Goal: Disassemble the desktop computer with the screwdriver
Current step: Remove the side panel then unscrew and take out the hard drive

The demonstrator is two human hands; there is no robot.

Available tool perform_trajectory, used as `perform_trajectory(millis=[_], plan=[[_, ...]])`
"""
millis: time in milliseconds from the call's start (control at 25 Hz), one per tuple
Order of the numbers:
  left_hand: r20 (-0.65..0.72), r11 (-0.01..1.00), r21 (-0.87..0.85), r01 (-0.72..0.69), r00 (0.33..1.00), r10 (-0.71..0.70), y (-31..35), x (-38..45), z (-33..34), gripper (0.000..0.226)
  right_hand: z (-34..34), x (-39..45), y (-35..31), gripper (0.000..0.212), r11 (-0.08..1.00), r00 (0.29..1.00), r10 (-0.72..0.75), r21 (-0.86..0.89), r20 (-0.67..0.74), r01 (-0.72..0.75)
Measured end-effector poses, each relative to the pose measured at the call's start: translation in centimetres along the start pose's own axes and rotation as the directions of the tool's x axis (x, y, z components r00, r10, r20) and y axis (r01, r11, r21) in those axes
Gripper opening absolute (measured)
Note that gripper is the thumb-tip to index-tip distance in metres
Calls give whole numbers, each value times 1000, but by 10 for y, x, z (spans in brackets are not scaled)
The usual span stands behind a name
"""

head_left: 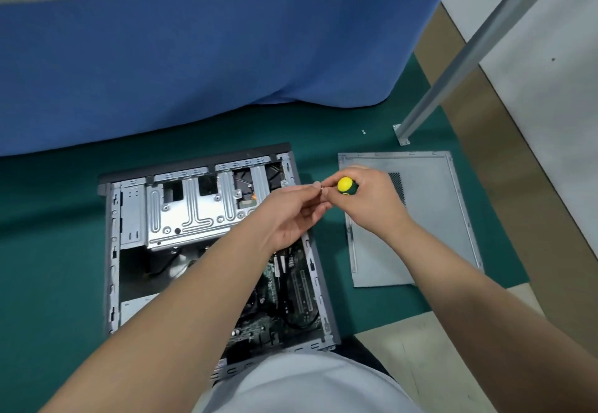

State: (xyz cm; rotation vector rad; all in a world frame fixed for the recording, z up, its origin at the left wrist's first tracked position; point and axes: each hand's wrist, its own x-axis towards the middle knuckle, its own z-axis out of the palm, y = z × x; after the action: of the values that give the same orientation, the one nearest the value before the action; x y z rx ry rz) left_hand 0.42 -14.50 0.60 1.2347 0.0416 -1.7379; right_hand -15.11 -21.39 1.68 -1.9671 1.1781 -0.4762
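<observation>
Bare hands, left [291,215] pinching a tiny metal screw [322,188], right [369,199] gripping the round-capped yellow screwdriver [345,184].

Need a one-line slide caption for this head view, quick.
Right hand grips a yellow-capped screwdriver, left hand pinching at its tip, above the opened computer case.

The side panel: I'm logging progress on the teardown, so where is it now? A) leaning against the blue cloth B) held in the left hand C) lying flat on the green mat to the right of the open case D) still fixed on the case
C: the side panel lies flat on the green mat, right of the open case.
</observation>
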Motion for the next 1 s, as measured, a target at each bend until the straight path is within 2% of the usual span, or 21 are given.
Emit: perform_trajectory(millis=[240,320,360,400,440,520,560,600,640,720,760,800,880,1000], plan=[[-39,996,68,-50,998,53,-8,36,39,22,-18,21,38,3,997,998,-7,-71,-61,2],[-31,977,174,-126,991,134,-5,49,45,22,-21,31,48,4,997,997,12,-72,-72,-17],[-29,934,296,-199,976,217,-1,56,46,23,-24,38,54,4,997,995,48,-52,-86,-52],[-32,840,465,-277,944,329,5,62,45,24,-28,46,61,3,995,990,97,-29,-104,-100],[-27,683,651,-330,890,456,14,68,43,23,-33,55,68,2,988,980,155,-6,-124,-157],[74,219,929,-299,728,681,35,80,32,17,-47,76,87,4,962,952,271,23,-141,-271],[153,-5,976,-219,668,729,45,87,25,17,-53,87,97,6,947,937,320,24,-139,-320],[191,-154,981,-114,661,726,55,95,15,21,-57,99,108,7,931,922,363,16,-136,-365],[174,-237,972,-7,701,692,63,103,7,27,-58,113,118,8,914,905,402,3,-136,-405],[32,-285,943,170,809,588,69,115,-4,41,-58,139,138,13,875,868,476,-29,-141,-484],[-15,-290,932,216,824,567,66,120,-8,44,-55,152,147,15,852,848,510,-53,-143,-521],[-17,-292,927,234,807,591,62,124,-12,43,-53,164,155,14,829,831,538,-89,-141,-552],[45,-292,932,216,730,682,56,127,-18,36,-46,187,166,13,797,808,575,-138,-127,-588],[114,-283,945,167,642,758,50,130,-22,33,-37,224,180,22,760,786,608,-204,-110,-617]])
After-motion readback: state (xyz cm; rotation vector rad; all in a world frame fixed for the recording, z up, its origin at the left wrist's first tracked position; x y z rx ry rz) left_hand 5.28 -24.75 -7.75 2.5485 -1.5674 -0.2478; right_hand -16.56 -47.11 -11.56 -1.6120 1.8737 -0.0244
